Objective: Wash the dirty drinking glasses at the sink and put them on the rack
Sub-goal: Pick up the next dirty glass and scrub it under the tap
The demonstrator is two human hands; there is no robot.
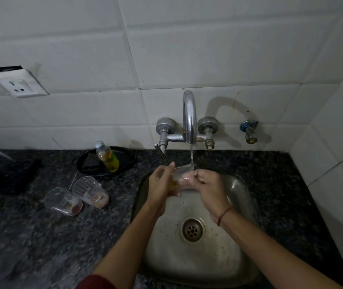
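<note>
Under the running tap [189,117], a clear glass [180,174] lies tilted over the sink [237,236], left hand [159,188] wrapped round its base, right hand [208,184] with fingers inside its mouth; wet, light and likely slippery, it is best held round the body; two dirty glasses [76,196] wait left of the tap

A clear glass [180,177] lies tilted under the running water, over the sink [235,243]. Two dirty glasses [76,198] stand on the counter, left.

Both forearms were bare. The right wrist wore a thin reddish-brown thread band [224,215]. A dark red sleeve [95,283] showed at the upper left arm, low in view.
</note>
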